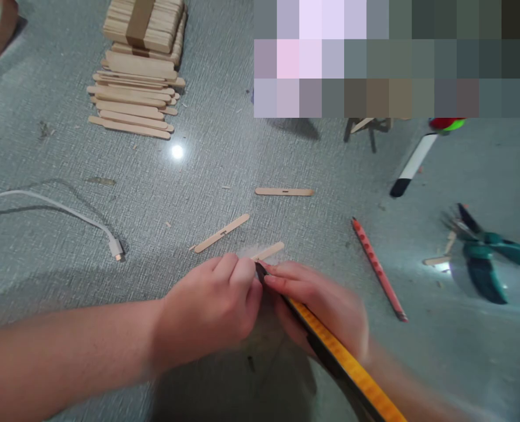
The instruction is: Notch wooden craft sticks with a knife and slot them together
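Note:
My left hand (pixel 218 299) is closed, its fingers curled against a wooden craft stick (pixel 272 252) whose right end sticks out beyond them. A long yellow and black tool (pixel 339 351) lies in my closed right hand (pixel 321 305), its dark tip touching the stick beside my left fingers. The stick's near part is hidden by my hands. Just above, a slotted stick (pixel 222 234) rests at a slant, and another slotted stick (pixel 285 191) lies level farther up.
Bundled sticks (pixel 143 26) and loose sticks (pixel 132 102) lie at the upper left. A white cable (pixel 66 208) crosses the left side. On the right are a red pencil (pixel 378 269), a black and white object (pixel 413 164) and green-handled pliers (pixel 483 252).

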The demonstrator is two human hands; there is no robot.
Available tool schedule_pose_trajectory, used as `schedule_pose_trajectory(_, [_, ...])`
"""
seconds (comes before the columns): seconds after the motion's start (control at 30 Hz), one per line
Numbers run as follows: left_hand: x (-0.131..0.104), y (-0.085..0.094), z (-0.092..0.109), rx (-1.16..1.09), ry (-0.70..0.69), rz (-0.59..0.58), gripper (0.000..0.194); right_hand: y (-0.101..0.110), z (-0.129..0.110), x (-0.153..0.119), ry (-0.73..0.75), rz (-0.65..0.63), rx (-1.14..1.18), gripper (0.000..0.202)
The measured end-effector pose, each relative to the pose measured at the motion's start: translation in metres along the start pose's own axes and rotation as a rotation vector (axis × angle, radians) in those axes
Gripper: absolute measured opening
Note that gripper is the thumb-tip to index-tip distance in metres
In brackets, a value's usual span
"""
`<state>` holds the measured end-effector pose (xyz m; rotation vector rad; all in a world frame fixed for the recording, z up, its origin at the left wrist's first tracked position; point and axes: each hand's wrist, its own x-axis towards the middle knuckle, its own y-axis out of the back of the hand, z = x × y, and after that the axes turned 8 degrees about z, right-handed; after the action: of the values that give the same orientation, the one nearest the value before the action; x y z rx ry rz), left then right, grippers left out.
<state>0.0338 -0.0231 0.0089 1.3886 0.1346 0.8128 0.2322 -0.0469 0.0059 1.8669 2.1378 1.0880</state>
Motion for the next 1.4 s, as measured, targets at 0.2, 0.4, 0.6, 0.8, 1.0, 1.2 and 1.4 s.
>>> schedule_pose_trajectory(0.2, [0.000,0.001,0.000,0.012,-0.001,-0.015,0.008,0.000,0.002,-0.003,0.024,-0.040,-0.027,0.028])
schedule_pose_trajectory(0.4, [0.000,0.001,0.000,0.016,-0.001,-0.009,0.009,-0.001,0.000,-0.001,-0.021,0.007,-0.002,0.030])
schedule_pose_trajectory(0.6, [0.000,0.002,0.000,0.009,-0.001,-0.002,0.007,-0.001,0.002,-0.007,-0.045,-0.037,-0.006,0.033])
schedule_pose_trajectory(0.8, [0.001,0.003,0.003,0.054,0.025,-0.006,0.007,-0.001,0.002,-0.009,-0.027,-0.089,0.034,0.036])
schedule_pose_trajectory(1.0, [0.002,0.001,0.002,0.042,0.021,-0.018,0.006,0.000,0.000,-0.006,-0.021,-0.066,0.024,0.035])
schedule_pose_trajectory(1.2, [0.001,0.000,0.000,0.028,0.017,-0.013,0.006,0.001,0.005,-0.011,-0.069,-0.048,0.021,0.034])
schedule_pose_trajectory(1.4, [0.001,0.002,0.000,0.019,0.017,0.000,0.007,-0.002,0.005,-0.014,-0.043,-0.052,0.032,0.035])
